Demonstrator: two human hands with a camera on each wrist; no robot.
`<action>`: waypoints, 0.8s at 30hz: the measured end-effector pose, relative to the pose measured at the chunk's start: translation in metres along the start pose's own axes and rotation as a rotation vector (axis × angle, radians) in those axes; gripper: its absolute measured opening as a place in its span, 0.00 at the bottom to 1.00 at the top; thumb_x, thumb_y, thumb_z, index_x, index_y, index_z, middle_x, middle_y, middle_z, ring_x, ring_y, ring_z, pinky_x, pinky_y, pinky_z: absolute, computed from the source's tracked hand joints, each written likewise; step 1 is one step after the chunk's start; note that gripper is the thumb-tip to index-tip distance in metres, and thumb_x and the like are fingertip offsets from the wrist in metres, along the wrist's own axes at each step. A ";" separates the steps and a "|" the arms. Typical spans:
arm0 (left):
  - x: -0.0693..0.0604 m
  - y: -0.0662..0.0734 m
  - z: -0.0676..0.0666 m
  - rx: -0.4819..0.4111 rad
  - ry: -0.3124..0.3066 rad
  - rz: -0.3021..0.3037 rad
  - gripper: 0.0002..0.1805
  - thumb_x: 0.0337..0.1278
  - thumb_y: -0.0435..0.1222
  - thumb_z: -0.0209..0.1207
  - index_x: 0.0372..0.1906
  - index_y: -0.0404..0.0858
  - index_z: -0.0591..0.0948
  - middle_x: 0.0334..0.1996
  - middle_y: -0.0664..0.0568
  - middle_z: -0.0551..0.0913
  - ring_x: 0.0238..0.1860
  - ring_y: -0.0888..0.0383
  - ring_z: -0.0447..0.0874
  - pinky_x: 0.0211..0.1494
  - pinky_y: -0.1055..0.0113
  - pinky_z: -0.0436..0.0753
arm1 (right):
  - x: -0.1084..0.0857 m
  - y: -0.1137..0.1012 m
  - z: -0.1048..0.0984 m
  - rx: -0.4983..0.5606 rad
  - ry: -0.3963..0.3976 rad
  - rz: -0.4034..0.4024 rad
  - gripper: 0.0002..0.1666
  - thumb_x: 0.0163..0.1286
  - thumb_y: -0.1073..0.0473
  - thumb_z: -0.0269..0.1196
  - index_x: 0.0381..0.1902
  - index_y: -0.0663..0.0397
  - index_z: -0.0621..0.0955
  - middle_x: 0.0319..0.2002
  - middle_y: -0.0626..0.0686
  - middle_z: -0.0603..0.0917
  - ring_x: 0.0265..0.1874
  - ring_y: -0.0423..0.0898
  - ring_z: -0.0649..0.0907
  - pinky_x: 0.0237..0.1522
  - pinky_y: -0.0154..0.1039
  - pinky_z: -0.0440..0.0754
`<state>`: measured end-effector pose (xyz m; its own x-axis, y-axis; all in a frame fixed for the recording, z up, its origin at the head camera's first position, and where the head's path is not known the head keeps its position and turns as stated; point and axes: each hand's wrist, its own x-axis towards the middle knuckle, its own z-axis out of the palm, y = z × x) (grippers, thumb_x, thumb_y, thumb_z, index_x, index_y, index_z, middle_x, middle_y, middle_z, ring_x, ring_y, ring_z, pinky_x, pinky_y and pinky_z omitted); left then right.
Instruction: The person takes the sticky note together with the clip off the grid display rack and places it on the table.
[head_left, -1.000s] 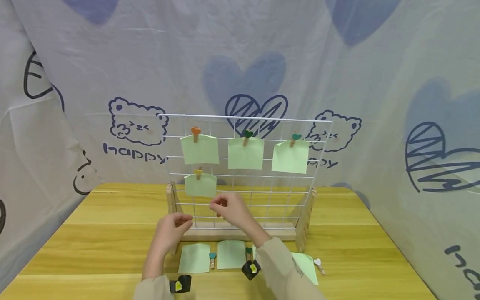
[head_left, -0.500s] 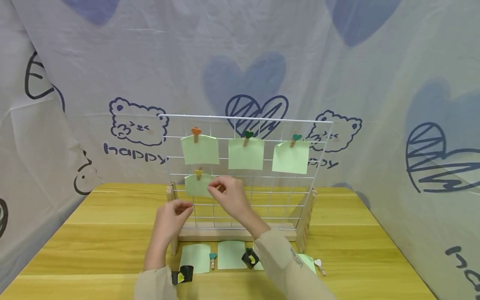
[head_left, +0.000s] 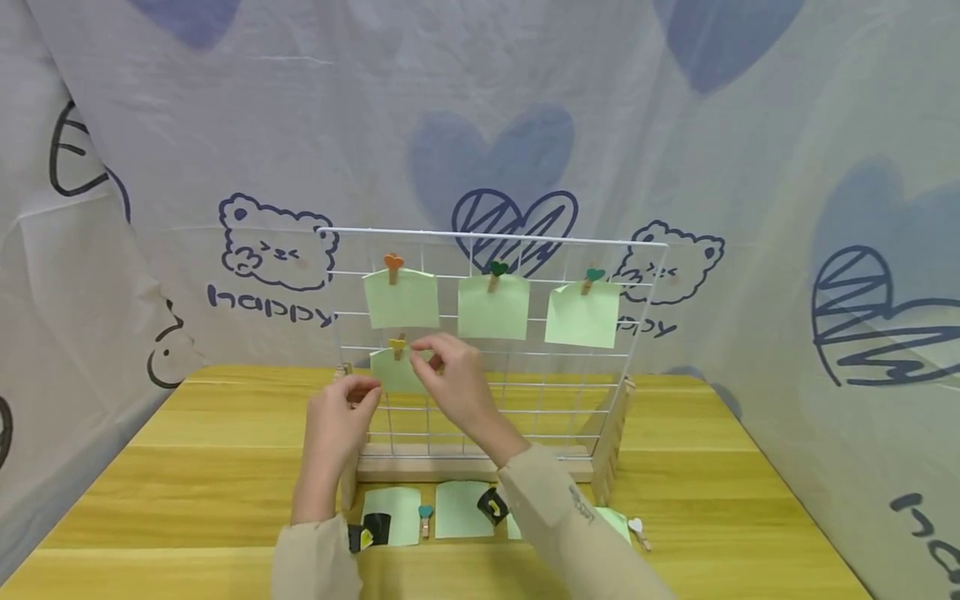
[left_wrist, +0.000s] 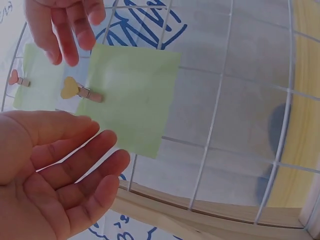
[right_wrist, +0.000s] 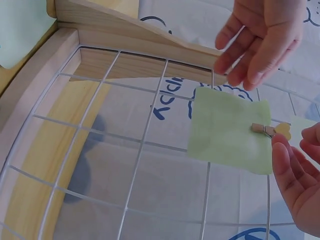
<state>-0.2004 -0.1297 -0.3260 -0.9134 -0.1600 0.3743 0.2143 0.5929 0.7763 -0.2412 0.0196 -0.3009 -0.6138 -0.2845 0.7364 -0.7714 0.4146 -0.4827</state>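
Note:
A yellow heart-topped clothespin [left_wrist: 90, 94] clips a pale green paper square [left_wrist: 135, 102] to the white wire grid [head_left: 525, 384]. My right hand [head_left: 457, 375] is just right of this clothespin, covering part of the paper in the head view. Its fingers are loosely bent with nothing between them; in the right wrist view a fingertip [right_wrist: 278, 141] lies close to the yellow heart, and contact is unclear. Lower left of the paper, my left hand [head_left: 337, 417] hangs in front of the grid. Its relaxed fingers [left_wrist: 82, 160] hold nothing.
Three green papers hang above by orange, dark green and teal heart clothespins [head_left: 593, 279]. On the wooden table [head_left: 697, 467], more green papers [head_left: 463, 510] lie before the grid's wooden base [head_left: 472, 471], with a teal clothespin [head_left: 425, 521] and a white one [head_left: 638, 533].
My right hand has risen from below the lower paper to beside its yellow clothespin. The left hand has also moved up a little. The hanging papers stay in place.

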 end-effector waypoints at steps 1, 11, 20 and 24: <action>0.001 0.001 0.000 -0.002 0.014 0.004 0.09 0.55 0.30 0.55 0.37 0.28 0.80 0.33 0.40 0.81 0.34 0.49 0.78 0.37 0.57 0.77 | 0.001 0.000 0.000 -0.008 -0.002 -0.007 0.05 0.57 0.70 0.60 0.33 0.66 0.80 0.32 0.56 0.82 0.19 0.41 0.75 0.20 0.24 0.73; 0.006 0.007 -0.002 -0.053 0.195 0.006 0.07 0.53 0.28 0.55 0.35 0.28 0.80 0.33 0.37 0.80 0.33 0.47 0.79 0.35 0.59 0.78 | 0.005 -0.001 0.005 -0.061 -0.025 -0.034 0.09 0.57 0.70 0.60 0.37 0.66 0.80 0.39 0.58 0.82 0.17 0.40 0.76 0.19 0.22 0.72; 0.012 0.009 0.001 -0.096 0.224 0.014 0.09 0.49 0.25 0.56 0.38 0.27 0.78 0.37 0.36 0.79 0.37 0.45 0.77 0.40 0.57 0.78 | 0.006 -0.003 0.010 -0.079 -0.043 -0.010 0.12 0.58 0.68 0.60 0.42 0.67 0.79 0.44 0.60 0.80 0.17 0.41 0.76 0.20 0.21 0.72; 0.013 0.010 0.004 -0.125 0.226 0.007 0.11 0.48 0.24 0.57 0.40 0.27 0.77 0.38 0.36 0.78 0.39 0.45 0.77 0.41 0.57 0.77 | 0.007 -0.004 0.011 -0.101 -0.054 -0.007 0.15 0.58 0.68 0.60 0.45 0.66 0.78 0.46 0.60 0.79 0.17 0.41 0.77 0.20 0.21 0.72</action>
<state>-0.2116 -0.1228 -0.3159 -0.8144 -0.3368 0.4726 0.2740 0.4948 0.8247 -0.2445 0.0064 -0.2992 -0.6187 -0.3325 0.7118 -0.7565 0.4966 -0.4255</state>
